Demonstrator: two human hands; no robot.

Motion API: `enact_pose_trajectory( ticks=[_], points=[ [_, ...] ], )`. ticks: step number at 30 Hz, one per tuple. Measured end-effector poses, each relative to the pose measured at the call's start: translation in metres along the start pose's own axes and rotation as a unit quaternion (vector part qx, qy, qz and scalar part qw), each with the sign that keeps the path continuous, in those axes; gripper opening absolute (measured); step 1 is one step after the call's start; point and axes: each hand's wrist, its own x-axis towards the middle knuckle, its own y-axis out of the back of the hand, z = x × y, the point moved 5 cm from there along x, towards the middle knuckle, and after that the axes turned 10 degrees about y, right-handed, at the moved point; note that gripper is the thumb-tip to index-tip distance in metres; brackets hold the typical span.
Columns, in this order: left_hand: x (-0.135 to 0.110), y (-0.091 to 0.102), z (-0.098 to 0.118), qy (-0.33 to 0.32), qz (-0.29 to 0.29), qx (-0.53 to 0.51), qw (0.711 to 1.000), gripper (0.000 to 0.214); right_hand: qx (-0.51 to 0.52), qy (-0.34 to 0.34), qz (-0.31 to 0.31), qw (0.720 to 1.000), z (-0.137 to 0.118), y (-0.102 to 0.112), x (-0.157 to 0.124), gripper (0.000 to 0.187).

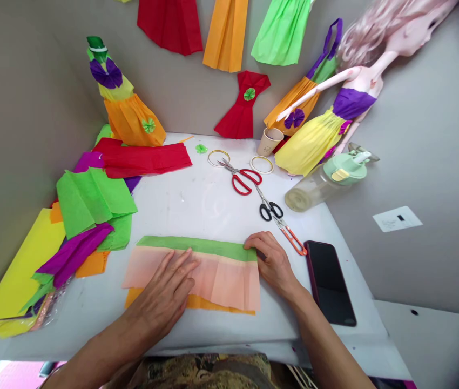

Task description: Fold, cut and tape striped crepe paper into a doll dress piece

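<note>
In front of me lies a sheet of peach crepe paper (229, 281), with a green crepe paper strip (209, 247) along its far edge. An orange crepe paper piece (217, 308) shows from beneath the near edge. My left hand (164, 292) rests flat on the peach paper, fingers stretched out. At the right end of the green strip, my right hand (272, 259) has its fingers bent and pinches the strip's corner; the thumb is partly hidden.
Red-handled scissors (247, 181), black-handled scissors (270, 209), orange thread snips (293, 237) and a phone (330, 283) lie to the right. Near them stand a bottle (314, 183), a paper cup (270, 142) and a dressed doll (335, 124). Coloured crepe paper (95, 197) is heaped left.
</note>
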Motion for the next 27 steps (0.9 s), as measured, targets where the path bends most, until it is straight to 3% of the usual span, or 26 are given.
enact_pose_trajectory(
  ticks=[10, 17, 20, 24, 27],
  points=[
    [-0.006, -0.003, 0.017, -0.028, 0.029, -0.064, 0.997, 0.018, -0.023, 0.014, -0.006, 1.0, 0.001, 0.002, -0.001, 0.024],
    [-0.011, -0.014, 0.017, -0.023, 0.014, -0.082, 0.996, 0.017, -0.027, 0.021, -0.019, 0.999, 0.002, 0.003, -0.003, 0.029],
    [-0.011, -0.014, 0.016, -0.024, 0.009, -0.087, 0.996, 0.015, -0.073, 0.016, -0.024, 0.997, 0.002, 0.01, -0.006, 0.035],
    [-0.01, -0.014, 0.014, -0.016, -0.009, -0.094, 0.995, 0.016, -0.158, 0.006, 0.026, 0.987, -0.017, 0.03, -0.007, 0.044],
    [-0.009, -0.013, 0.013, -0.009, -0.01, -0.098, 0.995, 0.017, -0.132, 0.023, 0.051, 0.99, -0.044, 0.033, -0.006, 0.045]
  ],
)
